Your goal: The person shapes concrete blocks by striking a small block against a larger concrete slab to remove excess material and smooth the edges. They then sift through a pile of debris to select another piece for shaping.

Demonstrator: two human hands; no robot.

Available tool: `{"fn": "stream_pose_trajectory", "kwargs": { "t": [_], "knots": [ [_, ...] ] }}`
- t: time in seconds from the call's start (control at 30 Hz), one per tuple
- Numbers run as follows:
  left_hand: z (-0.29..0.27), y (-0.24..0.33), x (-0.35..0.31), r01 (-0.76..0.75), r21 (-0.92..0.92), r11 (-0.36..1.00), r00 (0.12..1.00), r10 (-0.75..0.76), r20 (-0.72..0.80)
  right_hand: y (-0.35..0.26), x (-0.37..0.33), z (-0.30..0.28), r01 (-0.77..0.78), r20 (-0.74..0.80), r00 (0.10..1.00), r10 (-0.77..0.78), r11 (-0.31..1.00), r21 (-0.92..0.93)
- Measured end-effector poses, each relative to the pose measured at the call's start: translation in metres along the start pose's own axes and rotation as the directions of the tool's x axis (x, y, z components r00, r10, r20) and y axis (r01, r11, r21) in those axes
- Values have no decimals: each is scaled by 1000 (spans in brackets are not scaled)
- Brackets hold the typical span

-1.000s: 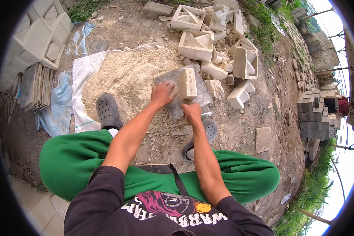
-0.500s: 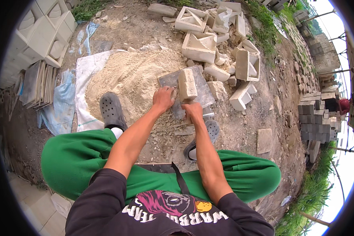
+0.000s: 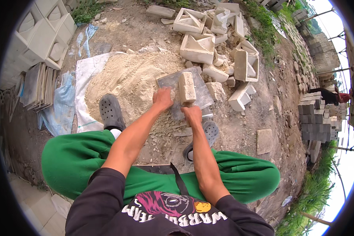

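Observation:
My right hand is closed round the short handle of a mallet with a dusty, pale block head. That head lies over a flat grey slab on the ground between my feet. To the left, my left hand is at the slab's left edge, fingers curled. What those fingers hold, if anything, is hidden. Beside it spreads a heap of pale crushed powder on a white sheet. A pale broken chunk sits by the slab's right edge.
Broken cast blocks are piled beyond the slab to the right. Whole white blocks and leaning thin boards stand at left. A flat square piece lies at right. Stacked grey blocks stand farther right, near another person.
Both hands and the mallet stay almost in place, the right hand shifting very slightly. At far right, more of the other person has come into sight behind the stacked blocks.

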State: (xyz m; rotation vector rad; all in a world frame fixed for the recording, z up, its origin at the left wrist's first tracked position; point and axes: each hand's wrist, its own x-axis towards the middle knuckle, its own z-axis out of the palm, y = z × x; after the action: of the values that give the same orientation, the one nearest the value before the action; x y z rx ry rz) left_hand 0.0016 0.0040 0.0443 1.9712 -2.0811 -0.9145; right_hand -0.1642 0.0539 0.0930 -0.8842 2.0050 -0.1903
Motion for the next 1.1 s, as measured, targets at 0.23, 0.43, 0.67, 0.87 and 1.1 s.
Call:
{"fn": "stream_pose_trajectory", "kwargs": {
  "t": [0.23, 0.43, 0.67, 0.87, 1.1],
  "knots": [
    [-5, 25, 7, -30, 160, 987, 995, 14, 98, 35, 8, -5, -37, -57, 997, 44, 993, 114],
    [9, 29, 1, -183, 261, 948, 982, 191, -4, 51, 25, 7, 25, -163, 987, -11, 997, 79],
    [9, -3, 0, -35, 124, 992, 998, 41, -39, 0, -8, 0, 323, -200, 939, -280, 917, 236],
    [4, 6, 4, -67, 11, 998, 998, 67, -4, 26, 28, 21, 189, -106, 973, -204, 973, -133],
    [-2, -2, -3, -73, 31, 997, 997, 73, -5, 15, 12, 10, 142, -125, 982, -145, 989, -28]
  ]
}}
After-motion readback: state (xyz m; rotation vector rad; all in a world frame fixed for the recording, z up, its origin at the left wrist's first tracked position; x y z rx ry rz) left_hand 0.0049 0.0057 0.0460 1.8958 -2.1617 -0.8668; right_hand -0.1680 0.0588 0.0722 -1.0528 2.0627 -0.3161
